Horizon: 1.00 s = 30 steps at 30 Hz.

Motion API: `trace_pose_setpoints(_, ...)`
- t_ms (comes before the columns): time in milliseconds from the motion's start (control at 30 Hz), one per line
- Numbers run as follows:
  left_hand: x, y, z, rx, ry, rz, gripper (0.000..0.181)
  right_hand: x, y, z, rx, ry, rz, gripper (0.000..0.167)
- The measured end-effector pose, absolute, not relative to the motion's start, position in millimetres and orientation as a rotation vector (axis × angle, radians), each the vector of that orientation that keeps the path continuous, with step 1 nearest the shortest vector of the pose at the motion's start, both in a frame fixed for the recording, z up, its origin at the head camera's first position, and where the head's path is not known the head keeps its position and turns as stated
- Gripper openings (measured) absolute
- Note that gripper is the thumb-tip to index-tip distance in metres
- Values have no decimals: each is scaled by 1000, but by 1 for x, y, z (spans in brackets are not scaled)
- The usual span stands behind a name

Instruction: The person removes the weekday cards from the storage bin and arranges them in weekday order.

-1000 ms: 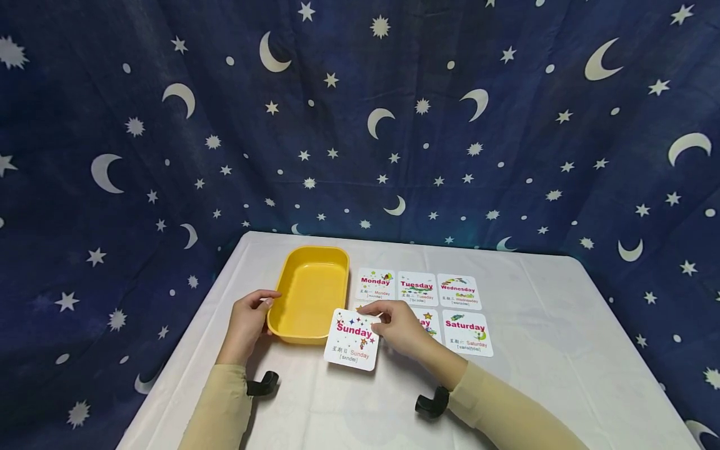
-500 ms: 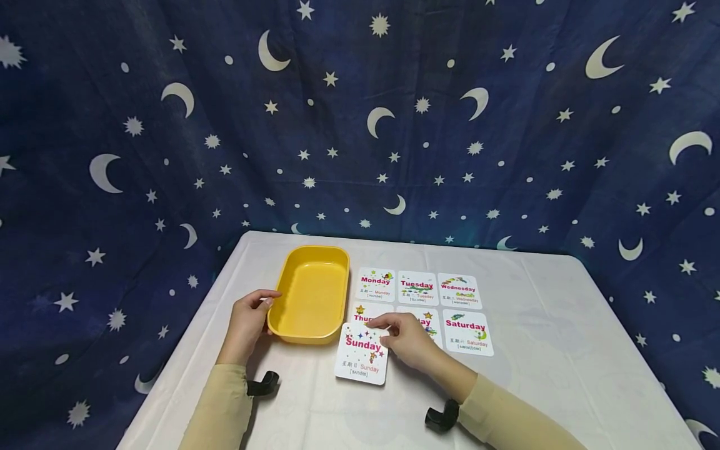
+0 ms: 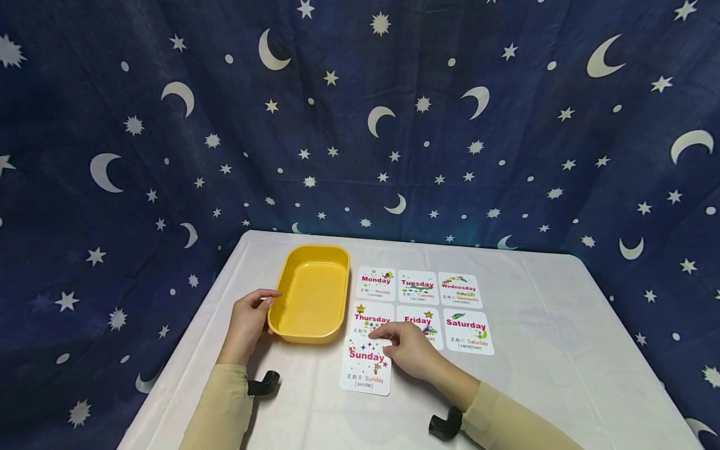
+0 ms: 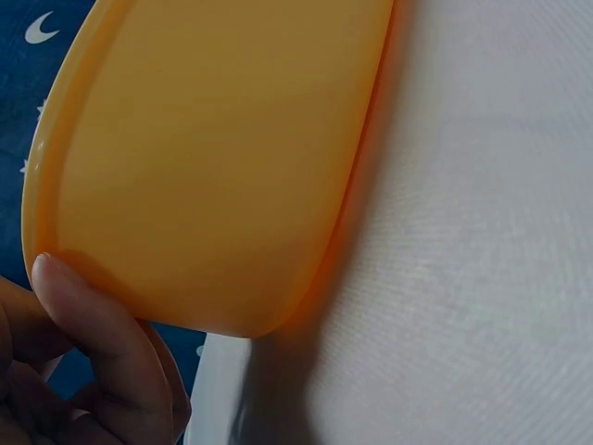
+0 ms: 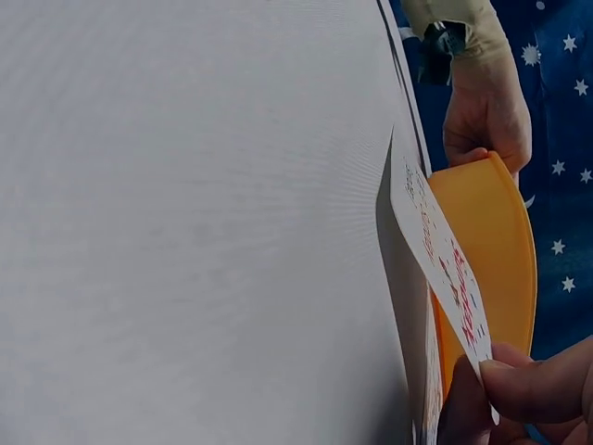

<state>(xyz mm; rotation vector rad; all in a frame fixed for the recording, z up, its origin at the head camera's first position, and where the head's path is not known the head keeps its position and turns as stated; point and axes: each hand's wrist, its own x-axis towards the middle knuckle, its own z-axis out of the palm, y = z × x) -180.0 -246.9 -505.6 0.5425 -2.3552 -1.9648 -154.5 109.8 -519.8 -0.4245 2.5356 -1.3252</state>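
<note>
My right hand (image 3: 413, 351) pinches the upper right part of a white Sunday card (image 3: 365, 370). In the right wrist view, thumb and fingers hold the card (image 5: 437, 246) slanted, its underside lifted off the table near my fingers. In the head view it overlaps the lower part of the Thursday card (image 3: 372, 318). To the right of that lies the Friday card (image 3: 417, 320), partly covered by my hand. My left hand (image 3: 247, 320) holds the left rim of a yellow tray (image 3: 313, 300), with the thumb (image 4: 79, 297) on the rim in the left wrist view. Nothing lies in the tray.
The Monday card (image 3: 377, 284), Tuesday card (image 3: 417, 287) and Wednesday card (image 3: 459, 290) form the back row. The Saturday card (image 3: 468, 331) ends the second row. A white cloth (image 3: 534, 350) covers the table; a dark blue star-and-moon curtain (image 3: 360, 156) hangs behind.
My right hand has carried the Sunday card toward the right and nearer to me, away from the tray's corner, uncovering the Thursday card. The left hand and tray have stayed put.
</note>
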Motion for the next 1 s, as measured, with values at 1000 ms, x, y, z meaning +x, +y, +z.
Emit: trace_pose_setpoints(1000, -180, -247, -508, 531, -2348, -1978, 26, -141, 106, -524, -462, 2822, -1033, 26)
